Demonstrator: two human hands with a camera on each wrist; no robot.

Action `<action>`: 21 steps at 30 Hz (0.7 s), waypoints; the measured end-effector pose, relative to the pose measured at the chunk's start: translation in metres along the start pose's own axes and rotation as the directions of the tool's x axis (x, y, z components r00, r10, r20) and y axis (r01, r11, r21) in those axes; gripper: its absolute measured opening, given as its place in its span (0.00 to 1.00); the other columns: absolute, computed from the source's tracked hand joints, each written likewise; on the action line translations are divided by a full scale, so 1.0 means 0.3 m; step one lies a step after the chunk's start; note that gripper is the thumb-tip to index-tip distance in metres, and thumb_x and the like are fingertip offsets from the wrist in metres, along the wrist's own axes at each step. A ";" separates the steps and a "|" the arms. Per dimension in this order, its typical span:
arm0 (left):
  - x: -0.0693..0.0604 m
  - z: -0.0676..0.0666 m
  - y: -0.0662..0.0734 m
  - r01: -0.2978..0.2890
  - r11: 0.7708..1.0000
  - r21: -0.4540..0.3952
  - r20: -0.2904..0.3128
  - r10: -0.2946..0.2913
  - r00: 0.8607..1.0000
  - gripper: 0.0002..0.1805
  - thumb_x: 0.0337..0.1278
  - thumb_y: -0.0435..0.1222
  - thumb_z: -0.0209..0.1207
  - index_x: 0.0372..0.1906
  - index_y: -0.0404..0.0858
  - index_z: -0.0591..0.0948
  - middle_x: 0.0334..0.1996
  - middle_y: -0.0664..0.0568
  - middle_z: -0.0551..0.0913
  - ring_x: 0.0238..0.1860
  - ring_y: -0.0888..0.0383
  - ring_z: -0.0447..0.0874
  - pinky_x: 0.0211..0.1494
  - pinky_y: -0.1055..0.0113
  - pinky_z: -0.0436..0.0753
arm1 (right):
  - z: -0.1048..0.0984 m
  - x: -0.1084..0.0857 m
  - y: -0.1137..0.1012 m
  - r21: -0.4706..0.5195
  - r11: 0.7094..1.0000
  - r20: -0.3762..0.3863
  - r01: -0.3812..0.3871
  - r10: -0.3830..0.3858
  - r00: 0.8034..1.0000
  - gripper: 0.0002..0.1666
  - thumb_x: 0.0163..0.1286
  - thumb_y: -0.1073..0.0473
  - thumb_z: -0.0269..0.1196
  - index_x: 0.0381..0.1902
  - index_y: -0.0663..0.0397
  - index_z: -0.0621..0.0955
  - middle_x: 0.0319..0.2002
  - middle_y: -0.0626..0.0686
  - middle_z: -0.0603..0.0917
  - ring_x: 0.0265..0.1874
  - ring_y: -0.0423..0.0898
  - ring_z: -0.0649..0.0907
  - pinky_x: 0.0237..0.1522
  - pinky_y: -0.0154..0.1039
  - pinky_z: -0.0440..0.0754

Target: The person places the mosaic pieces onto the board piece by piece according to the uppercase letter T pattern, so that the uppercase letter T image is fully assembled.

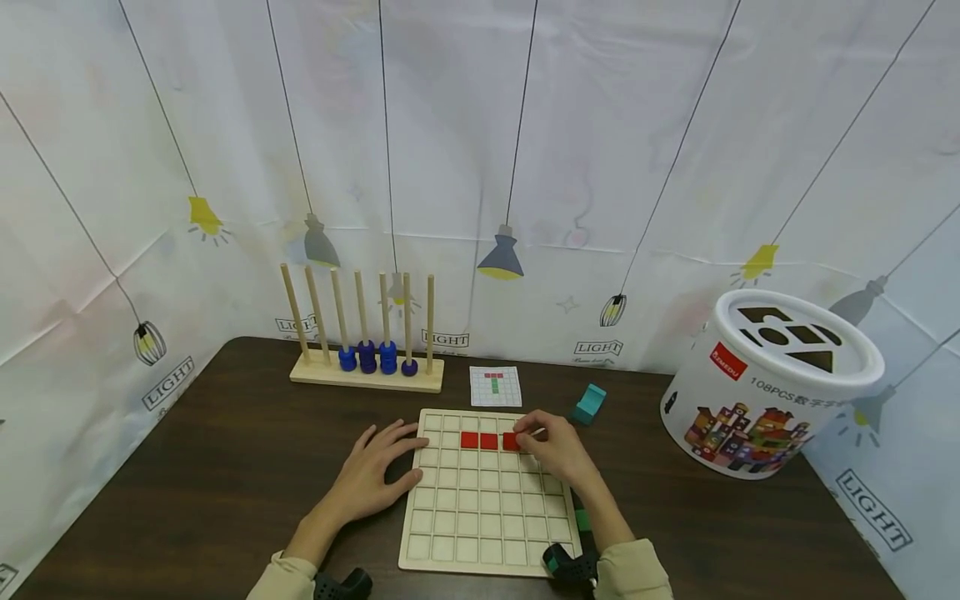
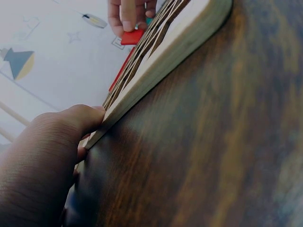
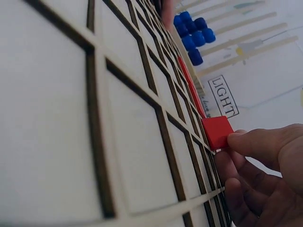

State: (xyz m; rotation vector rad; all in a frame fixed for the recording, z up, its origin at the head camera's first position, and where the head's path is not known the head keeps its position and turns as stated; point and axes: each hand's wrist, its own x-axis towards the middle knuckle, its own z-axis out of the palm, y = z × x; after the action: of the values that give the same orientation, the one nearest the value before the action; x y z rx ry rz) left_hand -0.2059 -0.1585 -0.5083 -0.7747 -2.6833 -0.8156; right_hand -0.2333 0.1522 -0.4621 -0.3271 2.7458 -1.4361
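Observation:
A wooden grid board lies on the dark table. Two red squares sit side by side in its second row. My right hand pinches another red square between thumb and fingers, tilted above the cells just right of those two. At the board's left edge rests my left hand, fingers spread, thumb and fingertips touching the rim. Behind the board lies a small pattern card printed with red and green squares.
A wooden peg rack with blue and purple beads stands at the back left. Teal blocks lie right of the card, a green piece beside the board's right edge. A large white tub stands at the right.

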 end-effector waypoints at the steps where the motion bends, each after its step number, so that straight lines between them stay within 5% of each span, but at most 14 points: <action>1: 0.000 0.000 -0.001 0.000 1.000 -0.001 0.000 0.000 1.000 0.25 0.59 0.52 0.58 0.61 0.53 0.75 0.66 0.51 0.70 0.71 0.46 0.62 0.70 0.37 0.52 | 0.003 0.001 -0.002 -0.007 1.000 -0.003 0.003 -0.003 1.000 0.05 0.64 0.65 0.62 0.39 0.55 0.81 0.38 0.53 0.84 0.34 0.45 0.82 0.32 0.34 0.79; 21: 0.003 0.001 -0.004 -0.012 1.000 0.010 -0.002 0.012 1.000 0.25 0.59 0.53 0.57 0.61 0.53 0.76 0.66 0.50 0.71 0.70 0.45 0.63 0.69 0.36 0.54 | 0.010 -0.004 -0.007 -0.093 0.996 0.018 -0.019 0.021 1.000 0.10 0.64 0.63 0.62 0.43 0.54 0.84 0.42 0.52 0.82 0.37 0.44 0.81 0.35 0.36 0.79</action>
State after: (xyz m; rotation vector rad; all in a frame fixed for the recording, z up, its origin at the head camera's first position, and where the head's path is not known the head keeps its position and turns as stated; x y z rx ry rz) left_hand -0.2072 -0.1588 -0.5087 -0.7863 -2.6764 -0.7996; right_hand -0.2315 0.1488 -0.4622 -0.3125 2.7979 -1.2974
